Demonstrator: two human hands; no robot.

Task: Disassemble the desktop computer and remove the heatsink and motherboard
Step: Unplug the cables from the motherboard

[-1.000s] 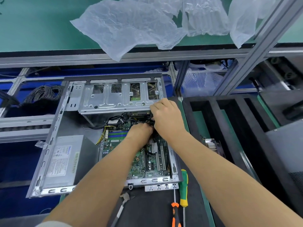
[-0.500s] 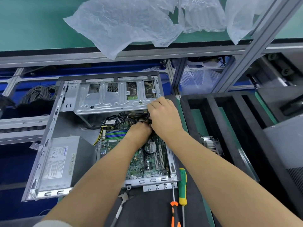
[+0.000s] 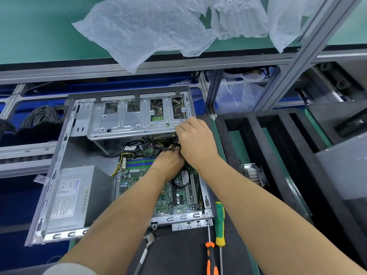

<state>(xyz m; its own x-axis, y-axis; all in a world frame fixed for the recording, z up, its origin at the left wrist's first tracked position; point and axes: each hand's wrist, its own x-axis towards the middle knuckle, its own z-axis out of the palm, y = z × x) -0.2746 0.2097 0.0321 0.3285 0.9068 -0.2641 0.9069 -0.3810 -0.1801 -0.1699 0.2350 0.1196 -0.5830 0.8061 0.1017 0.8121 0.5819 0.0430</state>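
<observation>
Case (image 3: 59, 171) lies open on its side in front of you, grey steel, side panel off, near edge on the dark mat (image 3: 178, 255). Motherboard (image 3: 178, 197) sits in the right half of it: green PCB, blue and green RAM slots (image 3: 139, 162) toward the far end, white expansion slots along the right edge, round sticker near the middle. PSU (image 3: 75, 197), a grey box w/ a white label, fills the near-left corner. Silver drive cage (image 3: 129, 120) spans the far end, w/ cut-outs in its top plate.

Your left hand (image 3: 168, 162) is down in the black cable bundle (image 3: 151, 144) just below the cage, fingers curled into the wires; your right hand (image 3: 195, 139) is clenched on the same wires, knuckles up, touching the left. Can't tell which connector.

Finned heatsink (image 3: 253, 173) is already out, lying in the black foam tray (image 3: 282, 135) to the right. Green-yellow screwdriver (image 3: 220, 225) and orange one (image 3: 210, 261) lie by the case's near-right corner; white-handled cutters (image 3: 148, 247) beside them. Crumpled plastic wrap (image 3: 143, 30) on the far green bench.
</observation>
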